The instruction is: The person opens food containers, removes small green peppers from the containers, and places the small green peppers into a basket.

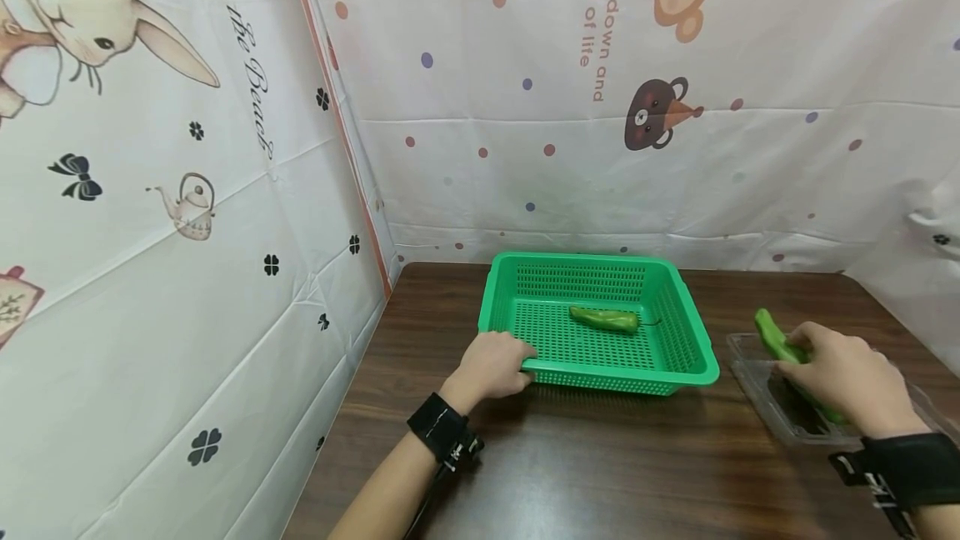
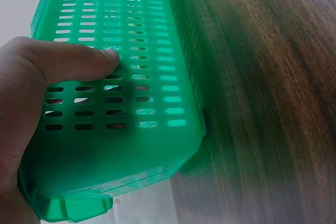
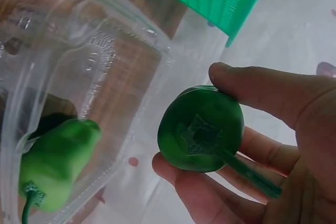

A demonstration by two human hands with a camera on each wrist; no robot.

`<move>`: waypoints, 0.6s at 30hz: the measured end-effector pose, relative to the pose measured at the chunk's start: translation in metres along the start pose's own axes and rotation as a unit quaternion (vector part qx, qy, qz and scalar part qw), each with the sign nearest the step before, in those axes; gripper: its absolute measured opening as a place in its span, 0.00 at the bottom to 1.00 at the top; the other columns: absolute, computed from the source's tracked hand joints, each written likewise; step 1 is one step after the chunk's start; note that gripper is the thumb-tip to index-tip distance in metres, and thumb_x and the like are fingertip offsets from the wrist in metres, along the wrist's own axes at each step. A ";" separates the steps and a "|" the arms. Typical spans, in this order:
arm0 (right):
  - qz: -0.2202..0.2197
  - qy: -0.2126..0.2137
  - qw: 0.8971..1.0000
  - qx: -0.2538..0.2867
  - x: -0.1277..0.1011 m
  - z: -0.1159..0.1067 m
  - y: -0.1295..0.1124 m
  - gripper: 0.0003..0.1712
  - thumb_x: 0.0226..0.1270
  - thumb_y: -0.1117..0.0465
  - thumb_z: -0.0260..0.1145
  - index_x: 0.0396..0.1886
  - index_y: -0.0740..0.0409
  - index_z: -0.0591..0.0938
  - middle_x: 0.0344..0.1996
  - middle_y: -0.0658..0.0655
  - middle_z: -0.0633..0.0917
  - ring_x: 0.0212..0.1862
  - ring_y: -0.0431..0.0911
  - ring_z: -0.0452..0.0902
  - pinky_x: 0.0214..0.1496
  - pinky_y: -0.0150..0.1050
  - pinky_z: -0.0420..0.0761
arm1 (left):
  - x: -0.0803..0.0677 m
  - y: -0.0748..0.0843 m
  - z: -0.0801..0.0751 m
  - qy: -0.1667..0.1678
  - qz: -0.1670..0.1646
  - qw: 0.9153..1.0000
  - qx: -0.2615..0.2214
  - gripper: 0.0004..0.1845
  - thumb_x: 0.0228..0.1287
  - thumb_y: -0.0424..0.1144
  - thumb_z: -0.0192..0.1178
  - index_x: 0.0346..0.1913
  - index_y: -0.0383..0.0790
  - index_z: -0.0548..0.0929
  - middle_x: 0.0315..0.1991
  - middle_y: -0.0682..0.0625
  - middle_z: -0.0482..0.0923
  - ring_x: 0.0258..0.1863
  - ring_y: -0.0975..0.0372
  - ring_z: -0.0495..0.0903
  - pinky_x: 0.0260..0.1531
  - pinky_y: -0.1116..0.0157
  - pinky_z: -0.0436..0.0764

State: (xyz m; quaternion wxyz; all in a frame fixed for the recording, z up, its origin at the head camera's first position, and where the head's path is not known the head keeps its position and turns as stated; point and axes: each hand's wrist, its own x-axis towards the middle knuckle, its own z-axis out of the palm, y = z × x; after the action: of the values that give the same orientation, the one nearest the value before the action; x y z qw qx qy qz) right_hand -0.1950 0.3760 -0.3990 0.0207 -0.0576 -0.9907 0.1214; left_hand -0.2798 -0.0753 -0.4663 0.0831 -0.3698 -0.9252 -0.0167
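Green peppers (image 1: pixel 603 321), left to right: my left hand (image 1: pixel 495 363) grips the near-left rim of the green basket (image 1: pixel 607 374), one pepper inside; a second pepper (image 1: pixel 772 332) sits pinched in my right hand (image 1: pixel 847 373) at the clear tray (image 1: pixel 761 398), where a third pepper (image 3: pixel 60 163) lies. Judgement: glossy skin may slip; pinch evenly, clear the tray wall.

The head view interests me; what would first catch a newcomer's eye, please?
Probably the bright green basket on the brown table, with one green pepper inside and the left hand gripping its near-left corner. At right, the right hand holds another pepper by a clear container.
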 end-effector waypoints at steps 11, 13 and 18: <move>-0.013 0.013 1.000 0.002 -0.002 -0.005 -0.011 0.32 0.59 0.54 0.76 0.53 0.74 0.75 0.33 0.72 0.83 0.24 0.52 0.75 0.21 0.45 0.70 | 0.000 0.000 -0.001 -0.006 -0.003 1.000 0.003 0.08 0.64 0.51 0.68 0.44 0.58 0.89 0.24 0.62 0.81 0.20 0.70 0.71 0.18 0.70 0.66; -0.017 0.014 1.000 0.003 -0.002 -0.005 -0.014 0.32 0.59 0.54 0.76 0.52 0.73 0.76 0.32 0.70 0.83 0.24 0.52 0.75 0.21 0.46 0.70 | 0.000 0.000 -0.001 -0.007 -0.004 1.000 0.004 0.08 0.64 0.51 0.68 0.43 0.58 0.89 0.24 0.62 0.81 0.20 0.70 0.71 0.18 0.70 0.66; -0.031 0.020 0.999 0.004 -0.003 -0.007 -0.020 0.31 0.59 0.53 0.76 0.52 0.72 0.77 0.33 0.70 0.83 0.24 0.52 0.76 0.21 0.46 0.70 | 0.000 0.001 -0.001 -0.007 -0.005 1.000 0.003 0.06 0.64 0.51 0.68 0.40 0.57 0.89 0.20 0.62 0.76 0.19 0.69 0.69 0.18 0.69 0.65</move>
State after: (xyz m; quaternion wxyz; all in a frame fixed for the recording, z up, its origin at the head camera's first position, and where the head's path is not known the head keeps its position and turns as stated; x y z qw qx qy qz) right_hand -0.1940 0.3584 -0.3876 0.0443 -0.0289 -0.9909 0.1238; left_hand -0.2787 -0.0750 -0.4651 0.0775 -0.3655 -0.9275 -0.0117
